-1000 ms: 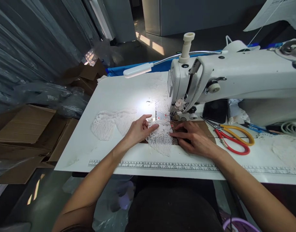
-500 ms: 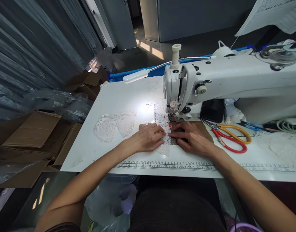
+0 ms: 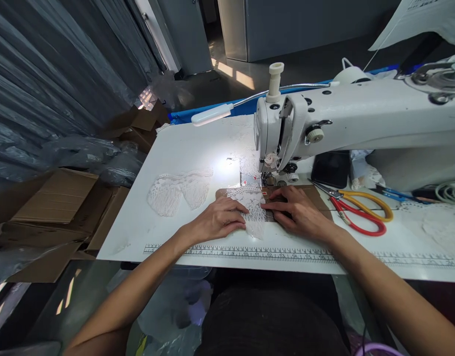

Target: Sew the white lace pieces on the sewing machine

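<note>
A white lace piece (image 3: 254, 207) lies just in front of the presser foot of the white sewing machine (image 3: 339, 118), over brown tape or board on the table. My left hand (image 3: 222, 217) rests palm down with fingers extended, their tips at the lace's left edge. On the other side, my right hand (image 3: 296, 210) lies low with fingers stretched and apart, fingertips touching the lace's right edge. Neither hand is wrapped around anything. A second lace piece (image 3: 180, 192), shaped in two lobes, lies farther left on the white table (image 3: 131, 232).
Scissors (image 3: 364, 210) with yellow and red handles lie right of my right hand. Behind them is a black phone-like slab (image 3: 330, 168). A lamp (image 3: 211, 114) on a bendable neck lights the table. A ruler strip (image 3: 257, 253) runs along the front edge. Cardboard boxes (image 3: 57, 195) stand left.
My left hand has slid left and slightly toward me, off the middle of the lace, uncovering more of it. My right hand stays at the lace's right side. The view has shifted a little.
</note>
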A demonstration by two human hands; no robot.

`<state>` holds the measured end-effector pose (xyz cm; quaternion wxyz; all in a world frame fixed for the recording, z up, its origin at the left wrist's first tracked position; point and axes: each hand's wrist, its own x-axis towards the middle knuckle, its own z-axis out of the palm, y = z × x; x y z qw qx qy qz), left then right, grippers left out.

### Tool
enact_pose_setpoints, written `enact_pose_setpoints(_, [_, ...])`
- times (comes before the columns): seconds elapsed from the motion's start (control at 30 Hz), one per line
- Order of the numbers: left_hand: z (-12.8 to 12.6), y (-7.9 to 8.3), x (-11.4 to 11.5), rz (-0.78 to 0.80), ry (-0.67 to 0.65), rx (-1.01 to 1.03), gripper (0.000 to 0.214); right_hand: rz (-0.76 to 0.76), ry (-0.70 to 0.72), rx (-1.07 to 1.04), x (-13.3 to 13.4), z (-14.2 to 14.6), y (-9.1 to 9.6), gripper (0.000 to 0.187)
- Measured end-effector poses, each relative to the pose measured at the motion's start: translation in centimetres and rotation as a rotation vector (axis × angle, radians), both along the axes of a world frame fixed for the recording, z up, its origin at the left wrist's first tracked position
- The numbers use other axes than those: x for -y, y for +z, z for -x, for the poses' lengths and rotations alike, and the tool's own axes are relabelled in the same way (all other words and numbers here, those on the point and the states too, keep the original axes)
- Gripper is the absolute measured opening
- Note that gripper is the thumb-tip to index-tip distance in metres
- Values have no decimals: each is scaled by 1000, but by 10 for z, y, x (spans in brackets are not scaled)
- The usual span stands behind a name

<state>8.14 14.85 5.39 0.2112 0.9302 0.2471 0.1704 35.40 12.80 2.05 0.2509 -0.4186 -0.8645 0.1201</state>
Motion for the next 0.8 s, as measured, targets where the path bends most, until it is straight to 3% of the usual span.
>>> enact_pose_setpoints(0.27, [-1, 10, -6, 48, -22, 8, 9, 16, -4, 3, 1, 0, 0, 31])
enact_pose_setpoints(0.4, [-13, 8, -16, 90, 36, 90, 24, 17, -6, 16, 1, 0, 1, 31])
enact_pose_setpoints(0.53, [-36, -5, -16, -105, 199, 44, 31, 10, -9, 25, 1, 1, 2, 32])
enact_pose_setpoints(0.8, [-59, -15, 5, -426, 258, -341, 38, 18, -20, 48, 3, 2, 4, 34])
